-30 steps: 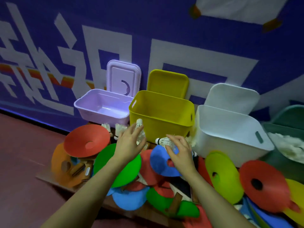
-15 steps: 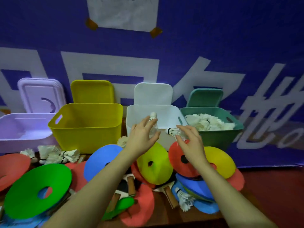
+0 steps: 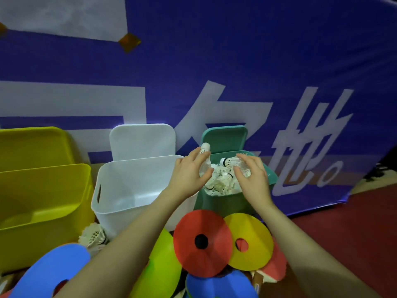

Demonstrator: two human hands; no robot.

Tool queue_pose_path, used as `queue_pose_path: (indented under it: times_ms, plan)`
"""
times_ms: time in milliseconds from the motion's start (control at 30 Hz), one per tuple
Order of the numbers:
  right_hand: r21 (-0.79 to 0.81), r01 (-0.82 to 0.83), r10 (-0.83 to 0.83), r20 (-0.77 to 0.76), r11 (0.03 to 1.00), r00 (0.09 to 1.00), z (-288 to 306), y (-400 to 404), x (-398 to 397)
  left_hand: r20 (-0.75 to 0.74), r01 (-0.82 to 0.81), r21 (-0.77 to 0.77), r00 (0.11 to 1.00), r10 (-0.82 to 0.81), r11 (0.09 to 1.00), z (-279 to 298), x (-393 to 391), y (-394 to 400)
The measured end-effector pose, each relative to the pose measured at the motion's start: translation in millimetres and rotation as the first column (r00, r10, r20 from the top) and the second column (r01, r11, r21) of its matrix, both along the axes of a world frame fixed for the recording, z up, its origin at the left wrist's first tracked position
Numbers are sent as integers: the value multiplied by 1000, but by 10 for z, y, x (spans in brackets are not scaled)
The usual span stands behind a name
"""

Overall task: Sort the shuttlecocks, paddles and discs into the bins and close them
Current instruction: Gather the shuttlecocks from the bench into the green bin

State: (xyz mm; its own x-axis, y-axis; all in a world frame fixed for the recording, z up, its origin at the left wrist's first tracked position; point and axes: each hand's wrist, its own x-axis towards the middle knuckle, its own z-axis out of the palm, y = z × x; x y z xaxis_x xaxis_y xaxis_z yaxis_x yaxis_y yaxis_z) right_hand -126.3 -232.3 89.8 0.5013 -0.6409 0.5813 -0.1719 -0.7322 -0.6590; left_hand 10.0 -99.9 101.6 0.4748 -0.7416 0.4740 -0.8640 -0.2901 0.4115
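— Judging by how things lie, how far along is the sorting?

— Early to middle, I'd say. Only the shuttlecock part looks well under way: the green bin (image 3: 217, 204) holds a white heap of shuttlecocks (image 3: 222, 182) up near its rim. Both hands are over it now. The left hand (image 3: 190, 172) has its fingers curled around a shuttlecock (image 3: 204, 157), cork end pointing up. The right hand (image 3: 252, 174) pinches a second shuttlecock (image 3: 231, 161) lying sideways, cork toward the left hand. Neither one is released yet.

— And the other bins?

— The white bin (image 3: 129, 190) shows nothing inside as far as its visible floor goes. The yellow bin (image 3: 43, 201) also looks bare within, though its far left is cut off. All three lids stand propped open behind: the white lid (image 3: 142, 141), the green lid (image 3: 224, 138), the yellow lid (image 3: 32, 145).

— What is left, then?

— Most of it. Discs lie piled on the desk in front: a red disc (image 3: 203, 229), a yellow disc (image 3: 255, 239), a lime disc (image 3: 165, 267), blue discs (image 3: 49, 272). More loose shuttlecocks (image 3: 93, 236) sit just beside the white bin's base. A paddle (image 3: 275, 267) edge peeks out under the yellow disc. Nothing is closed.
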Motion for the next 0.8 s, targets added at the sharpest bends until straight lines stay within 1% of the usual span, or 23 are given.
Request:
queue_pose_path:
  times_ms: [100,200,333,400,500,600,667,800]
  plan:
    - [-5,59,-60,-17,998,998,-18,-335,57,-5,34,41,999,-34,999,-47,132,-334]
    - [4,108,-107,-82,994,991,-70,-685,106,-40,83,101,996,-80,991,-119,244,-671]
    - [-35,154,-158,-164,987,974,-101,-1158,218,-85,132,158,989,-119,979,-216,345,-1131]
    - [-33,160,-164,-191,986,968,-135,-1376,276,-128,128,169,986,-107,977,-282,380,-1345]
    - [-24,139,-141,-232,990,963,-239,-1671,352,-193,81,182,980,-45,980,-429,419,-1621]
    - [-18,102,-103,-295,995,950,-415,-1954,430,-135,26,285,991,14,958,-621,449,-1867]
    - [-14,79,-79,-335,997,939,-532,-2125,502,-88,23,363,996,10,931,-744,462,-2021]
    - [-36,67,-77,-431,997,899,-777,-2407,660,-118,79,450,993,-28,889,-959,453,-2308]
